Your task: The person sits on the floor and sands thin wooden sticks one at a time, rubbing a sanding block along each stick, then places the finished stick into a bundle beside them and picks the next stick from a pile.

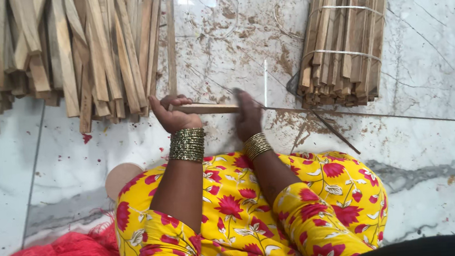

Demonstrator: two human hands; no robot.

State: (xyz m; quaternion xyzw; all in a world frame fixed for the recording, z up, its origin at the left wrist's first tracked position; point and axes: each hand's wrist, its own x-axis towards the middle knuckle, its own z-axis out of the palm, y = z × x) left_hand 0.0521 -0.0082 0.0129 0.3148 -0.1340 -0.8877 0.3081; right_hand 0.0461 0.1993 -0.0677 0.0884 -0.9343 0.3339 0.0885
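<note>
Thin pale wooden stick [206, 109], lying level left to right above the marble floor, gripped at both ends.

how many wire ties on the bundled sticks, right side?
2. One wire tie wraps the bundle of sticks near its far end, the other wire tie crosses its middle. Any underneath would be hidden.

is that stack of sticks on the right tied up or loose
Tied. The stack of sticks on the floor is bound by two bands of pale wire across it, unlike the loose pile on the left.
</note>
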